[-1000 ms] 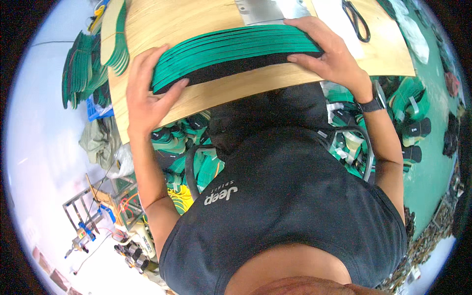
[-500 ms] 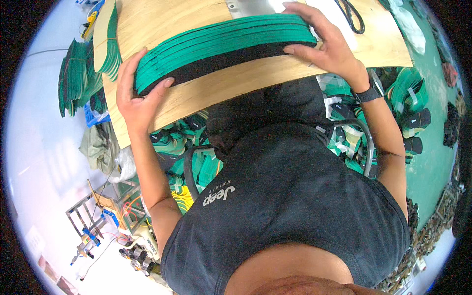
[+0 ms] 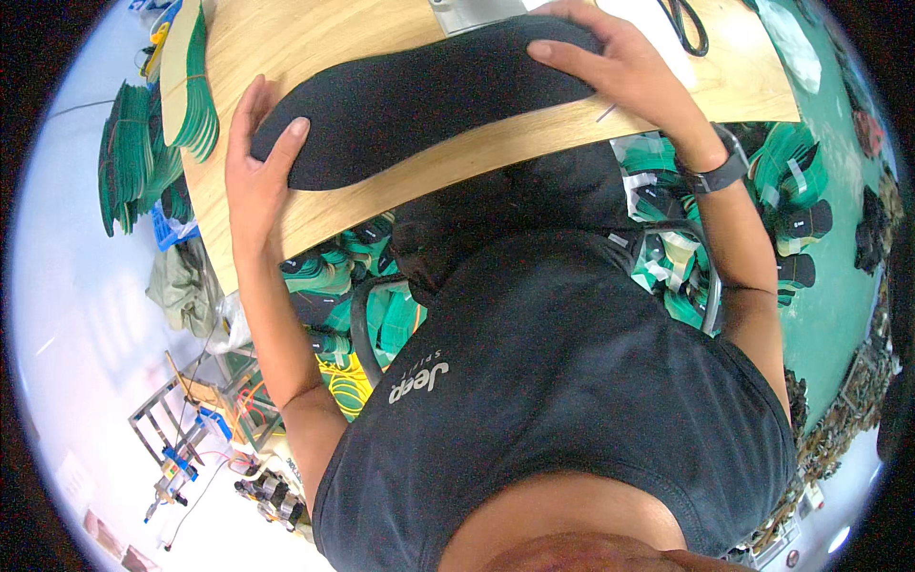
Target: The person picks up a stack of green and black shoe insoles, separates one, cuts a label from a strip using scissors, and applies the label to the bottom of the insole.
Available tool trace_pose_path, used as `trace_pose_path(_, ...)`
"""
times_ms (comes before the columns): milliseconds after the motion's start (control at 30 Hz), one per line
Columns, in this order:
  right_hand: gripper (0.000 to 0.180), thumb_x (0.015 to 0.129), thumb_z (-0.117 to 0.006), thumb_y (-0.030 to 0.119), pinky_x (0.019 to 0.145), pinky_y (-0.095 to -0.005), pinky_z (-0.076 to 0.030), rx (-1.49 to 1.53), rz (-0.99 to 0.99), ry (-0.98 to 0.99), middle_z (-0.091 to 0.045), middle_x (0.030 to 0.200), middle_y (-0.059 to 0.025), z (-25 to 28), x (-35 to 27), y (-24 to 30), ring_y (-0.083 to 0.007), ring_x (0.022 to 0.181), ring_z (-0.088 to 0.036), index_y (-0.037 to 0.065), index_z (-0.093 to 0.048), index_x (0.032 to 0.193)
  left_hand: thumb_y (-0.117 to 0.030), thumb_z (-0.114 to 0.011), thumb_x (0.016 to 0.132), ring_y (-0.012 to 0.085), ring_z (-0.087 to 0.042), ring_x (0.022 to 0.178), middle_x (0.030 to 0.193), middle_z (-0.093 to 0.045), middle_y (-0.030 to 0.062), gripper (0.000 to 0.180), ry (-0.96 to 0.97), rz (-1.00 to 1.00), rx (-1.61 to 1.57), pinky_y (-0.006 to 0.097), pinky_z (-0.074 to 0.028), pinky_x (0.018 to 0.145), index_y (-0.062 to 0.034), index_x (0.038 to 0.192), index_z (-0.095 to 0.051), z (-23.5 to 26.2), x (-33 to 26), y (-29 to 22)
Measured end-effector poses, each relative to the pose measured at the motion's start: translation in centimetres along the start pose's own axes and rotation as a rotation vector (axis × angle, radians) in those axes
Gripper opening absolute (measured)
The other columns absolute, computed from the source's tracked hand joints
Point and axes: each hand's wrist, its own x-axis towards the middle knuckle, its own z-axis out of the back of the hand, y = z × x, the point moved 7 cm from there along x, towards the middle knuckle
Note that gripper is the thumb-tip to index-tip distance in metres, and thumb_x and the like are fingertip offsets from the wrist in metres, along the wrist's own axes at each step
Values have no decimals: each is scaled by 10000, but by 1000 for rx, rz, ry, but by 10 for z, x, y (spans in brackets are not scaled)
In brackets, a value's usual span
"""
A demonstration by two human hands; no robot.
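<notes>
Left of the wooden table hang green layered pieces, too overlapped to count; on the table's left edge is one banded green bundle. Your left hand is clamped on the left end of one black sole-shaped piece, over the table's near side. Below the table, your dark shirt carries two lines of pale lettering. Your right hand grips the piece's other end, one watch on its wrist. One black loop lies at the table's far right.

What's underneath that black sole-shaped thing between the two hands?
The wooden tabletop shows around the black sole-shaped piece, and a metal plate shows beyond its far edge. What lies directly beneath is covered, so I can't tell.
</notes>
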Motion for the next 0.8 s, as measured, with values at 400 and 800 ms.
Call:
trace_pose_path(400,904,679,-837,354,1000,-384,-356,-372,489,-8,-456,1232,-204,2,-10,2,-335,1168,-449,10,-364,1367,-732,-611,712,317,-427,1297,1396,-423,227,1086,180,-262,-42,397,-298,1092,33,1421,-309,4,5,18)
trace_pose_path(800,816,684,-823,334,898,-390,-419,-495,570,83,-511,1099,-201,5,6,12,-342,1028,-515,-13,-422,1305,-276,-905,415,276,-456,1264,1375,-460,171,1199,322,-117,-61,375,-324,1085,-28,1435,-326,3,3,15)
